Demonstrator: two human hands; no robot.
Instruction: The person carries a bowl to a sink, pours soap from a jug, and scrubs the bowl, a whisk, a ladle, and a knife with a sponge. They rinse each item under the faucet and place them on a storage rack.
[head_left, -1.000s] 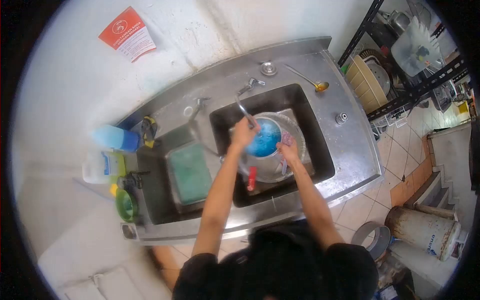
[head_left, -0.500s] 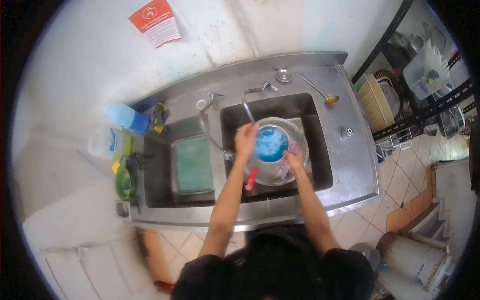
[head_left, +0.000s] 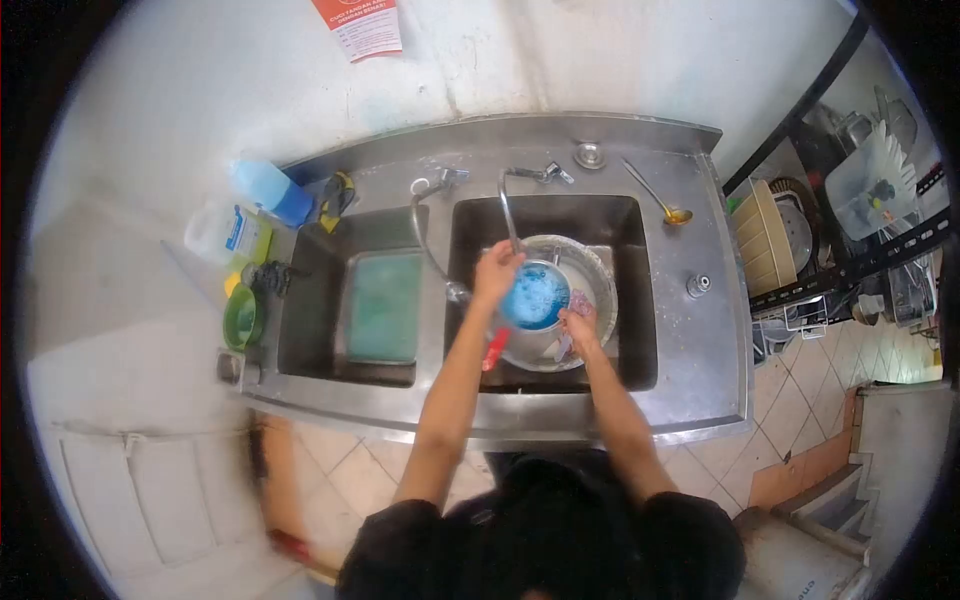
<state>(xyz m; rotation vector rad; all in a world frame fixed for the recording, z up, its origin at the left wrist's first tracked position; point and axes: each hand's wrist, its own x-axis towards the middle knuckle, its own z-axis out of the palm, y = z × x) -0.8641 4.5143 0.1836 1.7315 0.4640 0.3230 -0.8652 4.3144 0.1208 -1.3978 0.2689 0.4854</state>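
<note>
A round metal pot (head_left: pixel 537 299) with foamy blue liquid sits over a larger, pale round basin (head_left: pixel 600 270) in the right-hand sink. My right hand (head_left: pixel 578 326) is closed at the pot's right rim. A crumpled pink-and-white piece (head_left: pixel 581 303) shows beside those fingers. On the other side, my left hand (head_left: pixel 496 272) has its fingers curled at the lower end of the faucet spout (head_left: pixel 508 212), close to the pot's upper left rim. Below this hand, a red handle (head_left: pixel 495 349) juts out by the basin.
Greenish water fills a tub (head_left: pixel 384 306) in the left sink. A second faucet (head_left: pixel 420 225) hangs between the basins. Bottles (head_left: pixel 270 195) and a green bowl (head_left: pixel 243 318) line the left side. A ladle (head_left: pixel 660 195) lies on the right counter, near a loaded rack (head_left: pixel 850 255).
The camera view has shifted, lowering the wall sign out of frame partly. Both hands remain at the pot and spout, and the pot sits slightly farther left between them.
</note>
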